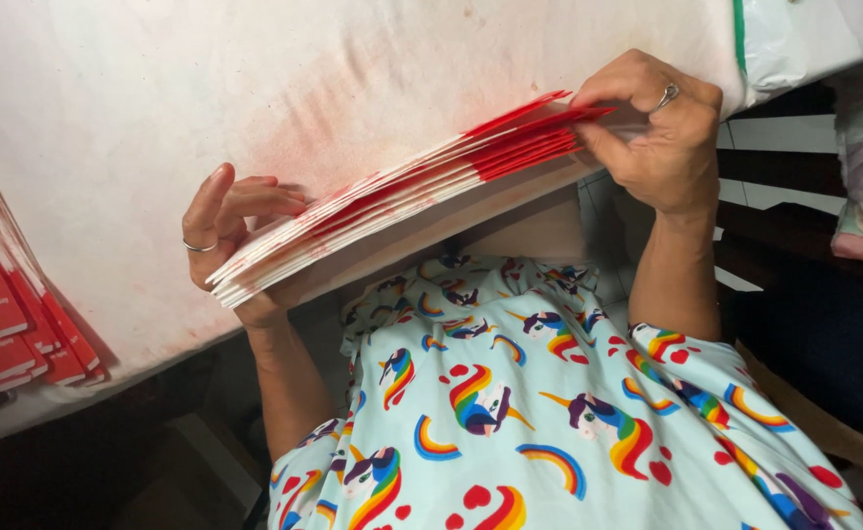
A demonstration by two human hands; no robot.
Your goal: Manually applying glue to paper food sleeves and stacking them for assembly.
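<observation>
Gripping a fanned stack of red-and-white cards at the desk edge, the left hand clasped one end, the right hand the other.

Red-and-white card stack, fanned, seemingly flat.

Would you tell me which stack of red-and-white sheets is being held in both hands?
The middle stack, gripped at both ends; the other stack lies untouched at the table's left edge.
</observation>
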